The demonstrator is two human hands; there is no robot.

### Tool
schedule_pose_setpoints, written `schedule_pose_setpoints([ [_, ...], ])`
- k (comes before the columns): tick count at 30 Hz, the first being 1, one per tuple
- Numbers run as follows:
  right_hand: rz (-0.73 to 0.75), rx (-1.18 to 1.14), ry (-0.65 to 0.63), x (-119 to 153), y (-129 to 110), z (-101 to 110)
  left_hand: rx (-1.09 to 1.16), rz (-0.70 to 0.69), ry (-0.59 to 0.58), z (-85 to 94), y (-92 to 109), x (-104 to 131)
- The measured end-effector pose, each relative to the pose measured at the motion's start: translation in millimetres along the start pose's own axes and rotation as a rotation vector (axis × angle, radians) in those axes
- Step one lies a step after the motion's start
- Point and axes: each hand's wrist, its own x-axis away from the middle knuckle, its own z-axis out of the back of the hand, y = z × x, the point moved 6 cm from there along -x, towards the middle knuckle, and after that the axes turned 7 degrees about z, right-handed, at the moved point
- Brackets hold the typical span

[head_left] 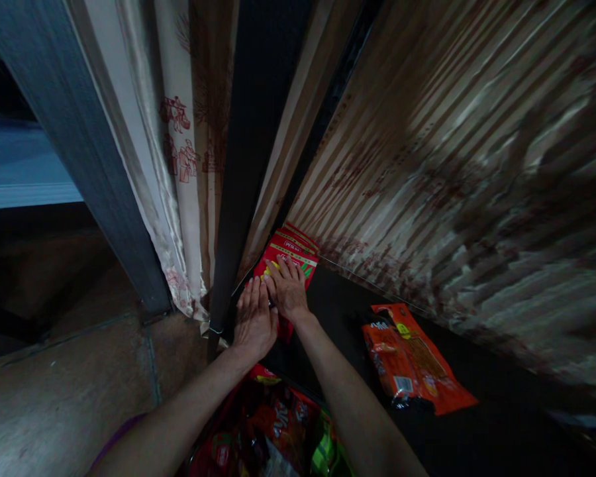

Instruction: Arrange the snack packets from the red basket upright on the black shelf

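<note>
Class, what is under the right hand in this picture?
Red packets overlap there, showing beyond the fingertips of the right hand, with a yellow patch between the fingers. The part beneath the palm is covered, so the number of packets cannot be told.

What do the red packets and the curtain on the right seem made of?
Red packets: printed plastic film or coated card; they look flat and straight-edged, but dimness leaves it open.
Curtain: apparently satiny fabric, going by its soft folds and sheen.
</note>
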Motion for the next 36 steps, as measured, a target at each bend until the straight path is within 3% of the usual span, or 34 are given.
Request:
schedule_pose_setpoints([
  [15, 0.008, -0.049, -0.087, 5.2, -6.4, 3.2, -0.089, 0.012, -0.086, 6.5, 3.1, 5.9],
  [19, -0.027, -0.134, 0.037, 14.3, -9.3, 28.0, -0.076, -0.009, -0.08, 9.0, 4.9, 7.4],
  [23, -0.054, -0.271, 0.343, 67.1, -20.1, 76.3, -0.055, -0.052, -0.044, 11.7, 5.6, 7.8],
  [25, -0.061, -0.329, 0.453, 111.9, -26.9, 95.2, -0.011, -0.117, 0.015, 18.0, 8.8, 8.5],
  [27, -0.127, -0.338, 0.48, 163.1, -31.0, 102.7, 0.099, -0.235, 0.096, 30.0, 16.7, 13.7],
  [30, -0.25, -0.354, 0.329, 237.0, -34.0, 89.2, 0.358, -0.572, 0.138, 51.5, 40.7, 41.0],
  [32, -0.238, -0.42, 0.023, 276.4, -38.8, 63.1, 0.48, -0.755, 0.058, 57.1, 57.6, 70.3],
  [34, -0.264, -0.49, -0.381, 314.5, -39.7, 31.0, 0.473, -0.864, -0.131, 45.2, 72.5, 103.2],
  [36, -0.292, -0.545, -0.743, 349.7, -36.7, 5.8, 0.321, -0.906, -0.44, 11.8, 79.5, 136.1],
])
